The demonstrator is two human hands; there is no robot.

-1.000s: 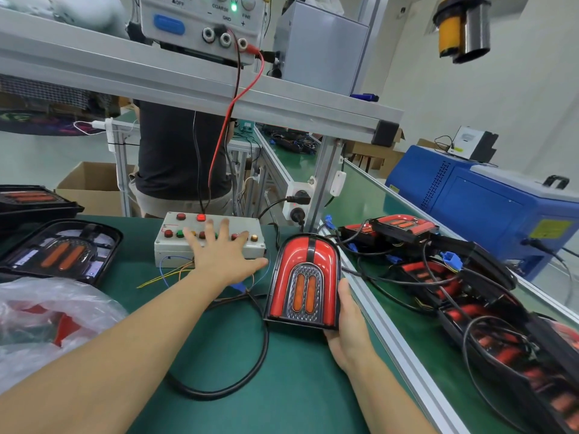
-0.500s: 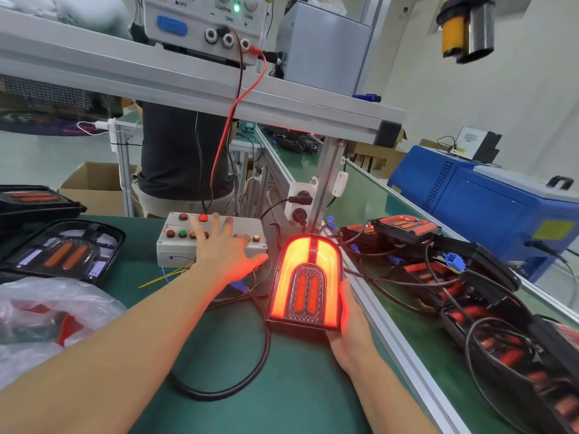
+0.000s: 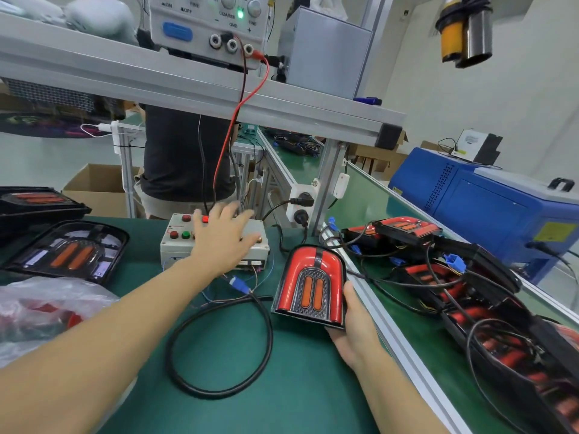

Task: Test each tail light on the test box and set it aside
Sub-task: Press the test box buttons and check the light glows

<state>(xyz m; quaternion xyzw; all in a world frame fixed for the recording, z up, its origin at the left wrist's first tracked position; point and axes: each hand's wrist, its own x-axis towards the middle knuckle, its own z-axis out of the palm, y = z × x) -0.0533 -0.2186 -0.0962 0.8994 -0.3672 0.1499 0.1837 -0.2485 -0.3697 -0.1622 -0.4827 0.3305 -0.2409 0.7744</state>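
Note:
A red arch-shaped tail light (image 3: pixel 310 285) with two amber strips stands tilted on the green mat, unlit. My right hand (image 3: pixel 352 327) holds it from below and from its right edge, thumb along the side. My left hand (image 3: pixel 221 238) lies flat with spread fingers on top of the grey test box (image 3: pixel 169 244), over its buttons; one red button beside the fingers glows. A thick black cable (image 3: pixel 219 349) loops on the mat from the light to a blue connector (image 3: pixel 239 281) in front of the box.
Several more tail lights with cables (image 3: pixel 438 261) are piled on the conveyor at right. Black trays with lights (image 3: pixel 67 250) sit at left, above a plastic bag (image 3: pixel 40 311). A power supply (image 3: pixel 208 23) stands on the overhead shelf. A person in black (image 3: pixel 175 158) stands behind the bench.
The tail light lit up bright red half a second ago and is now dark again. My left hand shifted slightly on the test box buttons; my right hand stayed on the light.

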